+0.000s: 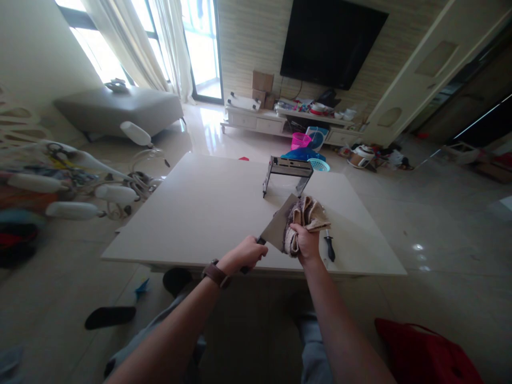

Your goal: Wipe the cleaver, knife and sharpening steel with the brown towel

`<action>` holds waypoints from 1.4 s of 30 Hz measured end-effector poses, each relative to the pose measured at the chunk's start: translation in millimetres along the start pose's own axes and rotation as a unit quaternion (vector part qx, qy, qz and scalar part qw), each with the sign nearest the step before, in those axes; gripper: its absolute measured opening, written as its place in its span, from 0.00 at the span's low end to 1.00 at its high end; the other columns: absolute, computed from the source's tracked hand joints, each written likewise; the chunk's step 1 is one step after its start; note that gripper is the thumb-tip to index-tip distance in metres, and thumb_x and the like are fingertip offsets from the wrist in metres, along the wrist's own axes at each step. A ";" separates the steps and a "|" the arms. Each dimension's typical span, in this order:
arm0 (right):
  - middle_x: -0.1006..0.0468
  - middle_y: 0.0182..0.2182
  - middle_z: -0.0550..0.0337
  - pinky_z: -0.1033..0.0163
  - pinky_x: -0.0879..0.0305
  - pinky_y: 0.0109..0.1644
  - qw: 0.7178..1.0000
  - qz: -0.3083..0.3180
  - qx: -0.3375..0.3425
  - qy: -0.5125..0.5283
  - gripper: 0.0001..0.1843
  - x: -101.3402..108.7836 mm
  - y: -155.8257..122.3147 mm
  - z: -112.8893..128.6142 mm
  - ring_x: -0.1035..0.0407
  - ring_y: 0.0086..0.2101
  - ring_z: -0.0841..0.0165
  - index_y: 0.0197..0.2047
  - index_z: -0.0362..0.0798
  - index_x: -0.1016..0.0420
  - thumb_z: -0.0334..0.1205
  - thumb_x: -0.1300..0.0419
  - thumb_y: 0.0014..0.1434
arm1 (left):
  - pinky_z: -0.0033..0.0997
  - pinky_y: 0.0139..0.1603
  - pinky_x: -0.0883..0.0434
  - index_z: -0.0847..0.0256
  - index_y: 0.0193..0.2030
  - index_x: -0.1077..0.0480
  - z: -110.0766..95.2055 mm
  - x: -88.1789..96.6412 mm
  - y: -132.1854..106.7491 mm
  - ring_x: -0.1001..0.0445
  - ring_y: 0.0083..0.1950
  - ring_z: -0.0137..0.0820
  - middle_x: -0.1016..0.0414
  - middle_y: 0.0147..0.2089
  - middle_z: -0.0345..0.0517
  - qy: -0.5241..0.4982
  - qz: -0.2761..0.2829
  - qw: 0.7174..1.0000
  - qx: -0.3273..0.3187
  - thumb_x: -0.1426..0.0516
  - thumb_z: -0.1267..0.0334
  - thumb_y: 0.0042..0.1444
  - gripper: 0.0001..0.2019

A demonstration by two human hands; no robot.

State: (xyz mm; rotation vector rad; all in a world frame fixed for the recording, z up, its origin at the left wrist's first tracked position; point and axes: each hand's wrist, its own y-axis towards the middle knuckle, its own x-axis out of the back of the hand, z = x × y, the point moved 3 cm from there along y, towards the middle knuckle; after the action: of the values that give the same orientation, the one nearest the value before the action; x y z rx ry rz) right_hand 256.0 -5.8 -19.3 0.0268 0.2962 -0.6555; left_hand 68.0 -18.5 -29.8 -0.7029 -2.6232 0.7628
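My left hand (247, 253) is closed round the dark handle of a cleaver (276, 228), whose broad steel blade points up and away over the near edge of the white table (208, 208). My right hand (304, 241) grips a crumpled brown cloth (307, 214) and presses it against the right side of the blade. A second knife with a black handle (329, 246) lies on the table just right of my right hand. A metal knife rack (287, 169) stands behind the blade near the table's middle.
A red bag (424, 352) lies on the floor at lower right. White bottles and clutter (80, 186) sit left of the table. Coloured baskets (306, 149) and a TV cabinet (280, 122) lie beyond. A black slipper (110, 317) rests on the floor at lower left.
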 end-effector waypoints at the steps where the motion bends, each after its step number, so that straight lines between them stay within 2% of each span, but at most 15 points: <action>1: 0.20 0.54 0.55 0.55 0.27 0.58 1.000 -0.011 0.005 0.002 0.35 2.0 2.6 1.9 0.24 0.52 0.61 0.52 0.48 0.23 0.31 0.29 0.35 | 0.27 0.12 0.43 0.60 0.21 0.37 0.3 2.6 -0.8 0.42 0.12 0.27 0.41 0.12 0.37 0.015 0.007 1.000 0.005 0.44 0.67 0.45 0.06; 5: 0.21 0.56 0.52 0.50 0.26 0.57 0.998 -0.046 0.042 0.007 0.37 8.9 12.2 7.3 0.23 0.51 0.58 0.55 0.48 0.24 0.31 0.30 0.37 | 0.26 0.14 0.40 0.60 0.23 0.37 -0.8 9.4 -5.4 0.41 0.13 0.26 0.40 0.14 0.36 0.061 0.018 0.998 0.027 0.43 0.68 0.43 0.05; 10: 0.21 0.56 0.54 0.52 0.25 0.55 0.994 -0.072 0.074 0.044 0.38 12.3 15.1 9.0 0.23 0.51 0.60 0.56 0.50 0.26 0.31 0.32 0.38 | 0.26 0.14 0.40 0.61 0.24 0.36 -3.9 9.2 -7.3 0.40 0.14 0.27 0.39 0.16 0.36 0.074 0.032 0.997 0.006 0.43 0.67 0.44 0.04; 14: 0.20 0.53 0.56 0.54 0.24 0.55 0.994 -0.067 0.079 0.032 0.35 11.7 12.8 10.1 0.23 0.49 0.62 0.54 0.50 0.26 0.32 0.31 0.39 | 0.26 0.13 0.42 0.61 0.23 0.35 -1.5 8.7 -6.6 0.39 0.13 0.28 0.38 0.15 0.38 0.092 0.001 0.996 -0.017 0.43 0.66 0.46 0.05; 17: 0.20 0.52 0.57 0.55 0.24 0.54 0.994 -0.069 0.071 0.036 0.34 10.3 9.5 10.0 0.23 0.48 0.64 0.53 0.49 0.25 0.33 0.30 0.38 | 0.26 0.13 0.43 0.61 0.22 0.36 3.9 6.0 -5.5 0.39 0.13 0.27 0.37 0.16 0.39 0.084 -0.033 0.996 -0.030 0.42 0.65 0.47 0.07; 21: 0.20 0.52 0.57 0.56 0.24 0.52 0.996 -0.060 0.057 0.037 0.33 5.8 3.0 6.9 0.23 0.48 0.64 0.51 0.49 0.25 0.33 0.30 0.38 | 0.26 0.14 0.44 0.61 0.22 0.36 10.4 -0.6 -3.2 0.39 0.13 0.26 0.37 0.16 0.38 0.066 -0.048 0.996 -0.030 0.42 0.66 0.48 0.07; 32: 0.19 0.51 0.59 0.60 0.22 0.49 0.999 -0.040 -0.009 -0.005 0.32 -3.4 -16.9 -14.1 0.22 0.47 0.66 0.51 0.52 0.25 0.32 0.31 0.38 | 0.26 0.14 0.43 0.61 0.19 0.37 4.5 -11.9 -2.8 0.39 0.13 0.26 0.39 0.14 0.38 0.027 -0.077 0.996 -0.021 0.43 0.67 0.50 0.10; 37: 0.17 0.47 0.58 0.58 0.21 0.45 0.999 -0.040 -0.009 0.000 0.28 -4.7 -22.8 -20.3 0.21 0.42 0.65 0.47 0.51 0.24 0.33 0.32 0.39 | 0.25 0.14 0.43 0.62 0.20 0.35 6.1 -12.4 1.6 0.41 0.12 0.25 0.40 0.13 0.37 0.010 -0.074 0.997 -0.009 0.42 0.67 0.50 0.10; 42: 0.16 0.40 0.59 0.62 0.22 0.41 1.000 -0.028 -0.004 -0.009 0.21 -4.1 -22.1 -25.1 0.20 0.39 0.66 0.42 0.50 0.25 0.34 0.33 0.41 | 0.25 0.14 0.42 0.62 0.20 0.35 5.6 -12.4 1.2 0.39 0.13 0.26 0.39 0.13 0.38 0.011 -0.077 0.997 -0.009 0.42 0.66 0.50 0.10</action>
State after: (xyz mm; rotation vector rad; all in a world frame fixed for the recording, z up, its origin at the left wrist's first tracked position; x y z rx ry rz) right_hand 233.0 -17.9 -40.7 0.0053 0.2835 -0.7097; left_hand 76.3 -26.6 -37.0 -0.5023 -2.6308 0.6825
